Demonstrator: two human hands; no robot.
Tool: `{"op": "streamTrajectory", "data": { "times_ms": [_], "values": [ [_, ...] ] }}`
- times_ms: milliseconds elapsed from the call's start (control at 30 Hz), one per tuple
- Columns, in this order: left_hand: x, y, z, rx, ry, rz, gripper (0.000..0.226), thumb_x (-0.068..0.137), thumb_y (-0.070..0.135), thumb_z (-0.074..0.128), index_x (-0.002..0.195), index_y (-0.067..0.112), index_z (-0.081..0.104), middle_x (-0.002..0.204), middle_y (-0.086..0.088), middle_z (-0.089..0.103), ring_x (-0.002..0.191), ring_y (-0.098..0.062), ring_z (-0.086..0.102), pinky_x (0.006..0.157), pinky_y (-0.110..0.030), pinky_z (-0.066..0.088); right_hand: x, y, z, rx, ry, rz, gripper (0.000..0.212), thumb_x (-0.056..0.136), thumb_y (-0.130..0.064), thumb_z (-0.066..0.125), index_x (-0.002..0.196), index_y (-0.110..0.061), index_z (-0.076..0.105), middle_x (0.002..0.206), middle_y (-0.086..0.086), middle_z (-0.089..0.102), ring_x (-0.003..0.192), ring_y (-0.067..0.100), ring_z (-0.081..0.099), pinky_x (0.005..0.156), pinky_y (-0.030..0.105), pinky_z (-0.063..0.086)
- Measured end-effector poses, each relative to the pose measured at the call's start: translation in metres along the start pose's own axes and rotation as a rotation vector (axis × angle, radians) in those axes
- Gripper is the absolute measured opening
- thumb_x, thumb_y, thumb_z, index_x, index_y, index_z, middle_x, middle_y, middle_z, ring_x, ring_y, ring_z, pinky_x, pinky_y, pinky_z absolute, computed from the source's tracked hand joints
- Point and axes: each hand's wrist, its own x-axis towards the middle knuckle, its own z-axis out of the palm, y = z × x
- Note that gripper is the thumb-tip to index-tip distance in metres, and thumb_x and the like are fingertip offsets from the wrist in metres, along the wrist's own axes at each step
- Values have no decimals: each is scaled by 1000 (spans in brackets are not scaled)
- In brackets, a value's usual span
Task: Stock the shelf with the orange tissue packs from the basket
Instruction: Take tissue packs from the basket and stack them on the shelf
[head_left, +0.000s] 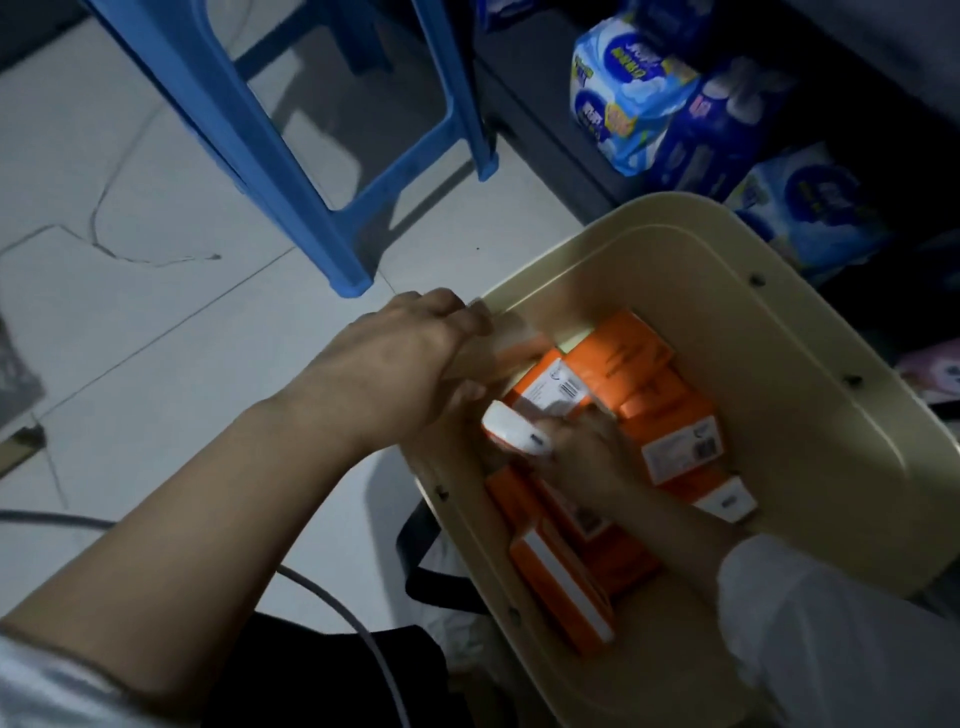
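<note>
A beige basket (810, 374) stands on the floor and holds several orange tissue packs (670, 415) lying in a loose pile. My left hand (405, 364) reaches over the basket's left rim. Its fingers are blurred against an orange pack (524, 353) by the wall, so their hold is unclear. My right hand (587, 447) is down inside the basket, with its fingers curled around a white-ended orange pack (511, 431). The shelf (550, 150) runs along the upper right, dark and low.
A blue plastic stool (291, 171) stands on the tiled floor just left of the shelf. Blue and white tissue bags (623, 98) fill the shelf's bottom level behind the basket. A grey cable (332, 603) crosses the floor near my knees.
</note>
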Motion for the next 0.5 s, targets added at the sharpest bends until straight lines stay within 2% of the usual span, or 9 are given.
{"op": "streamTrajectory", "data": {
  "times_ms": [67, 167, 233, 333, 433, 500],
  "values": [
    [2, 3, -1, -21, -15, 16, 63, 86, 44, 59, 141, 30, 32, 133, 3, 42, 121, -19, 40, 95, -38, 44, 2, 1, -18, 126, -52, 43, 37, 82, -36, 58, 108, -11, 61, 100, 9, 67, 94, 26, 62, 78, 28, 38],
    [3, 7, -5, -96, -34, 20, 72, 84, 44, 63, 144, 29, 27, 139, 3, 39, 126, -18, 37, 100, -35, 39, -1, 1, -54, 545, -52, 128, 17, 79, -14, 57, 93, -5, 60, 78, 3, 56, 77, 17, 53, 72, 32, 39],
    [2, 12, -8, -179, -30, -13, 82, 80, 48, 65, 146, 26, 21, 145, 1, 36, 130, -19, 35, 102, -32, 36, -10, -9, -86, 752, -119, 142, 11, 83, -4, 54, 94, -3, 57, 81, 5, 53, 77, 16, 50, 67, 32, 41],
    [0, 19, -15, -298, -39, -90, 93, 78, 50, 66, 148, 19, 15, 147, -3, 38, 131, -21, 39, 102, -29, 35, -25, -24, -125, 1011, -185, 98, 21, 89, 4, 49, 102, -11, 58, 93, 2, 62, 80, 8, 62, 66, 17, 51],
    [-5, 22, -22, -400, 0, -120, 79, 77, 43, 71, 141, 18, 32, 124, -2, 59, 106, -18, 57, 89, -28, 47, -37, -36, -144, 1151, -159, 54, 23, 91, 4, 44, 101, -13, 57, 97, 5, 61, 84, 12, 62, 69, 18, 55],
    [-10, 22, -26, -403, 66, -115, 65, 73, 41, 75, 127, 20, 47, 114, 0, 63, 94, -14, 59, 81, -29, 50, -41, -40, -146, 1169, -140, 49, 24, 91, 1, 47, 104, -15, 57, 100, 4, 62, 90, 14, 61, 76, 23, 54]
  ]
}}
